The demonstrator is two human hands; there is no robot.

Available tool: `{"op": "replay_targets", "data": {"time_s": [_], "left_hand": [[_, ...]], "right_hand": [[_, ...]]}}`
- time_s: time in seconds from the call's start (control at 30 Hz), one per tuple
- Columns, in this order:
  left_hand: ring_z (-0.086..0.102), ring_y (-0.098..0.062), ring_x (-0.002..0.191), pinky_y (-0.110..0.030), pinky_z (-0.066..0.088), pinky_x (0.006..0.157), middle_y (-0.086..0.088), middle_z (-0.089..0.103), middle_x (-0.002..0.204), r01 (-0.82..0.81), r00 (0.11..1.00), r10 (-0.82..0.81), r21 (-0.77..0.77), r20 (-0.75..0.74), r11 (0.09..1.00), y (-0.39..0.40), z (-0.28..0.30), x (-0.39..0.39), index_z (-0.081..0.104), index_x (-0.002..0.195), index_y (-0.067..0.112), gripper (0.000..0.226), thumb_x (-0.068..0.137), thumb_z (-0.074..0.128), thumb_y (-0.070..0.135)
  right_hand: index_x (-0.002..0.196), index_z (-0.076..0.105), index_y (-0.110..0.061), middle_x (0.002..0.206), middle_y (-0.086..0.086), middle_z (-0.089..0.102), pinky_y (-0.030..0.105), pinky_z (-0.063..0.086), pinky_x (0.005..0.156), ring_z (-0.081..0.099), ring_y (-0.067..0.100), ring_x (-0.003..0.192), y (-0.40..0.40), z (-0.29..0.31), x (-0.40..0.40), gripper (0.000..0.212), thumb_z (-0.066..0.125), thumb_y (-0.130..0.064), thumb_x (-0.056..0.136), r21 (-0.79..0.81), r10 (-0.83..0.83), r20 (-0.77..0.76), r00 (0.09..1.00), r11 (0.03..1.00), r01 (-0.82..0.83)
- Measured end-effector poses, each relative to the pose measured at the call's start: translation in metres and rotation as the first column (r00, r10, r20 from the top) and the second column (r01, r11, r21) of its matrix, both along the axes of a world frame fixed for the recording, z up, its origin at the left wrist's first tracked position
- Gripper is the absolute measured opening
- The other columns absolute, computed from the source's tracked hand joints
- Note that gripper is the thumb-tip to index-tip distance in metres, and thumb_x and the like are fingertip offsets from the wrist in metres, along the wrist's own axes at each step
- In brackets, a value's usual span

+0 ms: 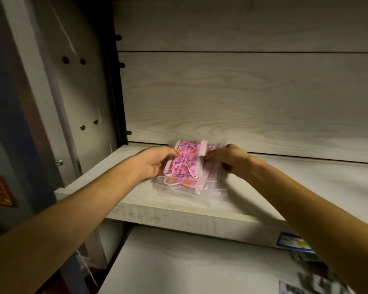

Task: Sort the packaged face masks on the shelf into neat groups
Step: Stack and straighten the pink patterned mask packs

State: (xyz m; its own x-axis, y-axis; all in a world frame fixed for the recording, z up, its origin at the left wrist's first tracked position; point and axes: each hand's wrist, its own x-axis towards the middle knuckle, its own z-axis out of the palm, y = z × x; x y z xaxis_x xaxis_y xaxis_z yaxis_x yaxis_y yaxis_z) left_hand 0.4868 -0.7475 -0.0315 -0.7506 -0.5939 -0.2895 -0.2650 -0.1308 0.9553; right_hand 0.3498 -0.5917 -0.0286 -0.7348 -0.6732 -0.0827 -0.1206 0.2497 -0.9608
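A small stack of pink patterned face masks (pixel 186 163) in clear plastic packets lies on the pale wooden shelf (pixel 136 200), near its left end. My left hand (pixel 152 163) holds the stack's left edge, thumb on top. My right hand (pixel 232 160) pinches the right edge of the top packet with curled fingers. The upper mask sits tilted, its far edge raised off those beneath. White ear loops show at the front of the stack.
A wood-grain back panel (pixel 242 98) rises behind the shelf. The grey side wall (pixel 81 92) with peg holes stands at the left. A lower shelf (pixel 189 266) holds blue-labelled packets (pixel 293 242) and a dark printed item (pixel 314 286) at the right.
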Motion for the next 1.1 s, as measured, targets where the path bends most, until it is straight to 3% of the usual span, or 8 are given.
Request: {"op": "replay_targets", "data": {"time_s": [0.1, 0.3, 0.43, 0.5, 0.63, 0.8, 0.97, 1.1], "left_hand": [[0.064, -0.016, 0.05, -0.024, 0.055, 0.047, -0.005, 0.066, 0.059, -0.037, 0.999, 0.038, -0.048, 0.005, 0.998, 0.011, 0.002, -0.008, 0.063, 0.08, 0.007, 0.018, 0.096, 0.057, 0.002], [0.066, -0.022, 0.059, -0.033, 0.059, 0.058, -0.011, 0.07, 0.073, -0.1, 0.985, 0.092, -0.052, -0.148, 0.994, 0.051, 0.013, -0.043, 0.069, 0.084, 0.003, 0.008, 0.087, 0.066, -0.003], [0.064, -0.034, 0.098, -0.053, 0.051, 0.104, -0.024, 0.065, 0.112, 0.016, 0.975, -0.028, -0.056, -0.222, 0.998, 0.092, 0.027, -0.077, 0.065, 0.12, -0.009, 0.031, 0.09, 0.065, -0.001], [0.061, -0.037, 0.106, -0.054, 0.045, 0.11, -0.027, 0.061, 0.121, 0.065, 0.971, -0.079, -0.066, -0.227, 0.996, 0.109, 0.029, -0.097, 0.06, 0.128, -0.01, 0.038, 0.092, 0.064, 0.001], [0.068, -0.04, 0.106, -0.051, 0.053, 0.102, -0.028, 0.067, 0.122, 0.064, 0.958, -0.083, -0.081, -0.274, 0.995, 0.144, 0.027, -0.133, 0.063, 0.126, -0.007, 0.039, 0.089, 0.071, 0.006], [0.075, -0.036, 0.091, -0.045, 0.061, 0.084, -0.02, 0.077, 0.1, -0.018, 0.942, 0.002, -0.045, -0.336, 0.999, 0.174, 0.015, -0.17, 0.068, 0.119, -0.002, 0.044, 0.081, 0.082, 0.014], [0.068, -0.036, 0.108, -0.054, 0.049, 0.104, -0.015, 0.074, 0.111, 0.043, 0.952, -0.06, -0.064, -0.301, 0.997, 0.188, 0.008, -0.191, 0.07, 0.117, 0.006, 0.05, 0.078, 0.081, 0.036], [0.068, -0.029, 0.08, -0.05, 0.058, 0.09, -0.01, 0.071, 0.088, 0.135, 0.939, -0.116, 0.037, -0.323, 0.99, 0.187, -0.003, -0.194, 0.071, 0.101, 0.009, 0.034, 0.1, 0.047, 0.033]], "right_hand": [[0.106, 0.071, 0.007, 0.1, 0.021, 0.071, 0.032, 0.055, 0.062, 0.066, 0.029, 0.081, 0.011, -0.002, -0.008, 0.023, 0.073, -0.001, 0.084, -0.053, -0.027, 0.133, 0.991, 0.998, 0.034], [0.128, 0.053, 0.007, 0.112, 0.026, 0.069, 0.044, 0.055, 0.081, 0.068, 0.034, 0.093, 0.049, -0.001, -0.039, 0.048, 0.069, 0.003, 0.083, -0.25, -0.095, 0.215, 0.972, 0.957, 0.149], [0.117, 0.053, -0.003, 0.097, 0.016, 0.067, 0.033, 0.057, 0.068, 0.067, 0.022, 0.076, 0.087, 0.015, -0.076, 0.039, 0.072, 0.003, 0.083, -0.381, -0.101, 0.174, 0.98, 0.91, 0.161], [0.108, 0.055, -0.008, 0.09, 0.008, 0.066, 0.023, 0.053, 0.058, 0.067, 0.014, 0.07, 0.108, 0.02, -0.094, 0.031, 0.073, 0.0, 0.084, -0.398, -0.109, 0.102, 0.989, 0.906, 0.141], [0.108, 0.057, -0.016, 0.097, 0.004, 0.07, 0.021, 0.048, 0.061, 0.068, 0.011, 0.077, 0.146, 0.02, -0.127, 0.026, 0.075, -0.017, 0.089, -0.358, -0.178, -0.051, 0.983, 0.922, 0.148], [0.116, 0.055, -0.016, 0.093, -0.001, 0.061, 0.034, 0.059, 0.066, 0.064, 0.015, 0.08, 0.186, 0.012, -0.153, 0.062, 0.086, -0.048, 0.072, -0.236, -0.259, -0.205, 0.944, 0.949, 0.209], [0.065, 0.046, -0.016, 0.054, -0.005, 0.049, 0.028, 0.047, 0.051, 0.051, 0.015, 0.053, 0.207, -0.009, -0.174, 0.041, 0.084, -0.022, 0.08, -0.282, -0.26, -0.16, 0.952, 0.937, 0.208], [0.079, 0.064, -0.004, 0.066, 0.005, 0.058, 0.034, 0.049, 0.059, 0.056, 0.019, 0.058, 0.21, -0.016, -0.18, 0.016, 0.076, -0.011, 0.086, -0.341, -0.254, -0.025, 0.967, 0.911, 0.231]]}}
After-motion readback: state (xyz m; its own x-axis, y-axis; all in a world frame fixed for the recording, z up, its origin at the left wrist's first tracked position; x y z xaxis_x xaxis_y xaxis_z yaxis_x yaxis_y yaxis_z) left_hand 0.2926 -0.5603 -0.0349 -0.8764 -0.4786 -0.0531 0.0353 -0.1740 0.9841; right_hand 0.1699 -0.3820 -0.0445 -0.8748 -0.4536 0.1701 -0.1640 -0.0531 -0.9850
